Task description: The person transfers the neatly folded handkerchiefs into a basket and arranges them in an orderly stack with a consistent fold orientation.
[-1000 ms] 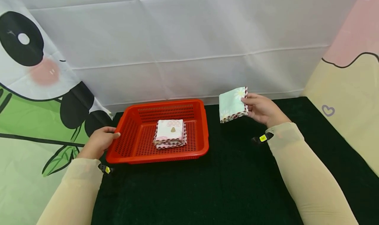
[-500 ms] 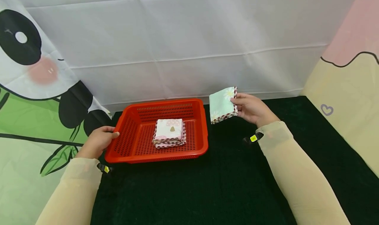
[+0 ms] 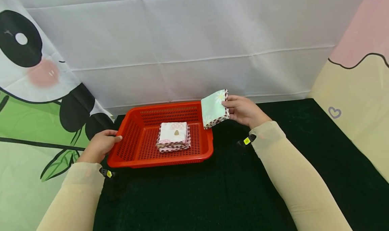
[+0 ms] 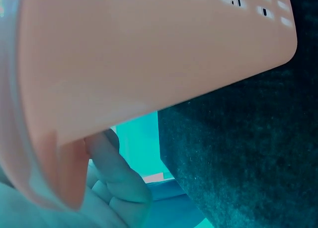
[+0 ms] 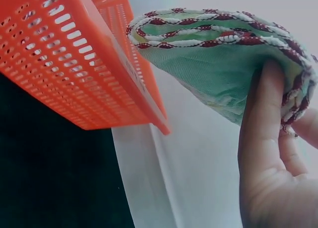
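Observation:
My right hand pinches a folded mint-green cloth with a red-and-white stitched edge, thumb on one face and fingers on the other. In the head view the cloth overlaps the right rim of a red plastic basket; the right wrist view shows the cloth beside the basket wall, apart from it. On the basket's floor lies a small stack of folded white and pink cloths. The left hand grips the basket's left rim; the left wrist view shows its fingers under the rim.
Dark green cloth covers the table, with the basket near its back edge. A white fabric backdrop rises behind, and printed cartoon panels stand at the left and right.
The right hand has moved left with the green cloth, from right of the basket to its right rim. The left hand and the basket have stayed almost still.

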A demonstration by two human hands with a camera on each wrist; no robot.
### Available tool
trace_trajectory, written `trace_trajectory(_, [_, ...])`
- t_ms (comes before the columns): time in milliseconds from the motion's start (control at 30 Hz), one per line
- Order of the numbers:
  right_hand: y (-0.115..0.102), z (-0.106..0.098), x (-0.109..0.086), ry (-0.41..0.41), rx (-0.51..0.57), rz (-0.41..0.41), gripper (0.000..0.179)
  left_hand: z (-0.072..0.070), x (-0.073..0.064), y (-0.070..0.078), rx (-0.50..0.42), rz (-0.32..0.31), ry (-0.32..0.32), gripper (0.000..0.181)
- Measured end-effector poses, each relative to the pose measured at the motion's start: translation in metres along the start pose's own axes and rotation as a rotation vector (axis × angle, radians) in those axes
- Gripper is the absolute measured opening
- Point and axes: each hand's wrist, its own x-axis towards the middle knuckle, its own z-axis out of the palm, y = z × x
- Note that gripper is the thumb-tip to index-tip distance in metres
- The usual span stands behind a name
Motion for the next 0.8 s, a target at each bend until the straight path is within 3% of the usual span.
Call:
trace_trajectory(433, [-0.006,0.043,0.019,0.032,-0.073,0.012,0.032,-0.003,0.000,0.004,0.004,-0.001,-0.001,0.053])
trace_trajectory(800, [0.007,0.076,0.033,0.049,-0.107,0.029,0.030,-0.002,0.000,0.000,0.002,0.000,-0.004,0.053])
